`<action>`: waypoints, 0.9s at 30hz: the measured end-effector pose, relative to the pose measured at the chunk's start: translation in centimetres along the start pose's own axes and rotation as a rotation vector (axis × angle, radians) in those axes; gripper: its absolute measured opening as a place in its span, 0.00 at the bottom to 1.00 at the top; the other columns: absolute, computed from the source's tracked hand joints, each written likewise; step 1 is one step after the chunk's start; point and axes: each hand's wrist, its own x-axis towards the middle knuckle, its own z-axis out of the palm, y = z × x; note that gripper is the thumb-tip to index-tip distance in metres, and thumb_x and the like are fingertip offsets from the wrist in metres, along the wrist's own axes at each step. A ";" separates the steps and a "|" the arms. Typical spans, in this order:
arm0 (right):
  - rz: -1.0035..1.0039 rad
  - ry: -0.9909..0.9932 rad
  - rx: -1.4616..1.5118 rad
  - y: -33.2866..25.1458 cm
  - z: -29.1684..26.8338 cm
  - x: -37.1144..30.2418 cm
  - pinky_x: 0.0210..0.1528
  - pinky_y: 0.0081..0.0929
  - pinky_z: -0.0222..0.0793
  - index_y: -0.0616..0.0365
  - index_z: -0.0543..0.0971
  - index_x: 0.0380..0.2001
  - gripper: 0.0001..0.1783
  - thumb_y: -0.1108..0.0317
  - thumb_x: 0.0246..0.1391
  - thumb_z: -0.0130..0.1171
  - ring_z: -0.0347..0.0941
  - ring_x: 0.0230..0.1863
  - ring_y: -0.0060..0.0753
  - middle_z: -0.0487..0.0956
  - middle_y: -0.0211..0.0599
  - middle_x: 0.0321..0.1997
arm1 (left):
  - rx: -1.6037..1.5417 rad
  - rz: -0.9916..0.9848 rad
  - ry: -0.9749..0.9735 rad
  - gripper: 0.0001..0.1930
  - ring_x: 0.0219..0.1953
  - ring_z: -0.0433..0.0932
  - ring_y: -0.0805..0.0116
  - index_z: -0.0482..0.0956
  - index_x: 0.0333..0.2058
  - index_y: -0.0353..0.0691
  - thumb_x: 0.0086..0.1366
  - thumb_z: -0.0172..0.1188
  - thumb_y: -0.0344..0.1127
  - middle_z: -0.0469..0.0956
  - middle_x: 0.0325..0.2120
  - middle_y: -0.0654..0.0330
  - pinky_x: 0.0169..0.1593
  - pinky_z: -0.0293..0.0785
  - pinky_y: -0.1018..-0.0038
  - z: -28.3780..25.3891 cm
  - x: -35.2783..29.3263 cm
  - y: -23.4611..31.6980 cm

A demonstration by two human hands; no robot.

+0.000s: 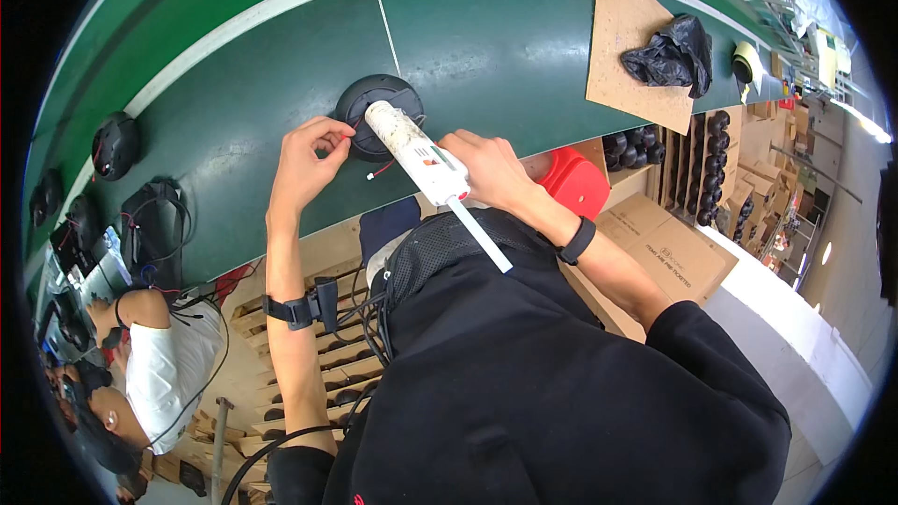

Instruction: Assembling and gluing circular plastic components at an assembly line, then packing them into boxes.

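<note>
A round black housing [360, 98] lies on the green workbench, close to its near edge. My left hand [311, 157] is at its left side, with thumb and forefinger pinched together on a thin red wire [358, 122]. Another red wire end with a small white plug [371, 176] shows below the housing. My right hand [491, 168] is closed on a white sealant cartridge [426, 161], its fingers partly hidden. The cartridge is smeared at the far end, which overlaps the housing, and its long nozzle points back toward my body.
At the right, a black plastic bag [669, 56] lies on a brown board [613, 56], with a tape roll [746, 64] farther along. Another black housing [116, 145] sits at left, near a co-worker in a white sleeve [161, 365]. A red stool [575, 185] and carton [664, 257] stand below the bench.
</note>
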 end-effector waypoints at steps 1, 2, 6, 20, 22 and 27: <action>0.015 -0.014 -0.007 -0.1 0.0 0.1 0.34 0.48 0.72 0.57 0.74 0.41 0.22 0.62 0.44 0.70 0.77 0.34 0.56 0.77 0.43 0.36 | 0.006 0.007 -0.002 0.07 0.31 0.79 0.74 0.84 0.36 0.31 0.58 0.62 0.19 0.80 0.29 0.59 0.36 0.75 0.78 -0.1 -0.1 -0.1; 0.012 -0.017 -0.006 -0.1 0.0 0.1 0.34 0.48 0.72 0.57 0.74 0.41 0.22 0.62 0.44 0.70 0.77 0.34 0.56 0.77 0.43 0.36 | 0.013 0.013 -0.003 0.07 0.31 0.79 0.73 0.84 0.36 0.32 0.58 0.63 0.20 0.80 0.29 0.59 0.36 0.75 0.77 -0.2 -0.3 -0.3; 0.040 -0.006 0.038 -1.0 -1.2 0.0 0.36 0.44 0.73 0.58 0.76 0.41 0.20 0.63 0.45 0.69 0.78 0.36 0.55 0.79 0.44 0.35 | 0.065 -0.015 0.092 0.09 0.33 0.80 0.71 0.83 0.41 0.34 0.60 0.63 0.24 0.81 0.31 0.58 0.38 0.76 0.74 0.1 -0.7 1.4; 0.006 -0.069 0.299 0.1 -5.7 -3.6 0.41 0.39 0.75 0.61 0.79 0.42 0.20 0.67 0.44 0.67 0.79 0.40 0.53 0.81 0.44 0.39 | 0.117 0.114 0.140 0.06 0.32 0.84 0.68 0.84 0.38 0.35 0.61 0.65 0.26 0.84 0.32 0.57 0.38 0.79 0.73 1.7 -1.4 3.2; -0.021 -0.105 0.239 0.1 -5.7 -3.7 0.40 0.39 0.75 0.60 0.79 0.41 0.19 0.67 0.43 0.68 0.79 0.39 0.53 0.80 0.43 0.38 | -0.021 0.008 0.278 0.06 0.30 0.83 0.74 0.85 0.38 0.34 0.63 0.65 0.26 0.85 0.29 0.57 0.37 0.79 0.77 1.8 -0.2 2.8; -0.067 -0.168 0.072 -1.4 -5.5 -2.8 0.35 0.38 0.73 0.58 0.77 0.40 0.17 0.66 0.44 0.65 0.78 0.37 0.51 0.79 0.41 0.40 | -0.272 -0.127 0.268 0.06 0.30 0.81 0.77 0.85 0.38 0.33 0.63 0.66 0.27 0.84 0.26 0.62 0.36 0.78 0.80 2.9 1.2 2.2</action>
